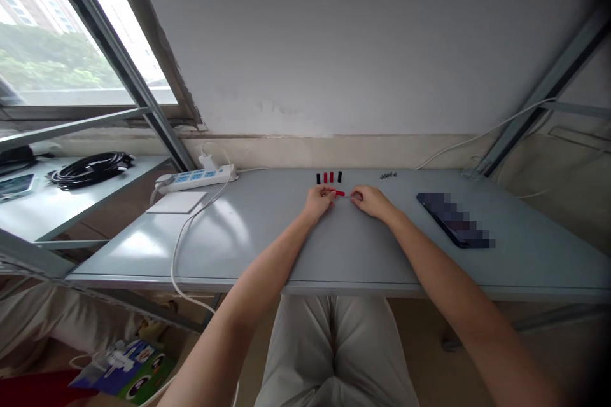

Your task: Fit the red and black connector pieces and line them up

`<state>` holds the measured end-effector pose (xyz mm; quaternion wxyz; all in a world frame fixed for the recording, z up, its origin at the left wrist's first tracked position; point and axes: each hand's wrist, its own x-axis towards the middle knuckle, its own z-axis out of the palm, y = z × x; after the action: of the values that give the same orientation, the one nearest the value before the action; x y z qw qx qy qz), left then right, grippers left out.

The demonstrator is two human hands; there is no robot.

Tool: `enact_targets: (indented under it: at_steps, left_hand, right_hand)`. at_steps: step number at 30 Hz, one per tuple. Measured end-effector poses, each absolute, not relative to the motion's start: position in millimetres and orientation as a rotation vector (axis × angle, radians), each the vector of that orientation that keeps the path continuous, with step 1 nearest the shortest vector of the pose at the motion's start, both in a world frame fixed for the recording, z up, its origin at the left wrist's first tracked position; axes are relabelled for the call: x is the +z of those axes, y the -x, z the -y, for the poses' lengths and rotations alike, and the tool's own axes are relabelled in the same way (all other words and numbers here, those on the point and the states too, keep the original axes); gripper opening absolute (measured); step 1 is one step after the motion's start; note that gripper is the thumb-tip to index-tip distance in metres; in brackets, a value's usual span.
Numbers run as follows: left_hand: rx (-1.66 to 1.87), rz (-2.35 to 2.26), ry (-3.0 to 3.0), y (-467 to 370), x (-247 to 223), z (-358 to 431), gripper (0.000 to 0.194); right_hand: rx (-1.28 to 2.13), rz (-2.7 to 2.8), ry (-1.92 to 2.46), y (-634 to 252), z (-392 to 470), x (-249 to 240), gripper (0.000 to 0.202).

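Near the middle of the grey desk [267, 235], my left hand [319, 199] is closed on a small red cylinder [340, 193], whose end sticks out to the right. Just right of it, my right hand [370, 199] has its fingertips pinched together by a thin piece that points toward the red cylinder. That piece is too small to name. Behind my hands stand two black cylinders, left [318, 178] and right [340, 176], with two red cylinders [325, 177] between them. Several small metal pieces [388, 175] lie to the right.
A dark phone [453, 220] lies on the right. At the left are a white power strip [198, 179], a flat white square [177, 202] and a white cable [175, 251] running over the front edge. Coiled black cable [90, 168] rests on the side shelf.
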<state>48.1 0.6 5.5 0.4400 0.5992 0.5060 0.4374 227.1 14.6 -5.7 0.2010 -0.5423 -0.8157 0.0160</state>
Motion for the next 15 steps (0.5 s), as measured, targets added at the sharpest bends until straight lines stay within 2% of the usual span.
enact_targets:
  at_steps: [5,11,15]
  left_hand:
    - [1.057,-1.365,-1.579,-47.1,-0.5,-3.0,0.013]
    - [0.945,-1.251,-1.713,-47.3,-5.3,-2.9,0.019]
    - [0.917,-1.180,-1.753,-48.2,-3.3,-0.6,0.022]
  right_hand:
    - [0.122,2.183,1.601,-233.7,-16.9,-5.9,0.017]
    - [0.659,2.131,1.333,-220.0,-12.1,-4.4,0.022]
    - [0.671,2.212,1.325,-211.8,-5.1,2.1,0.020]
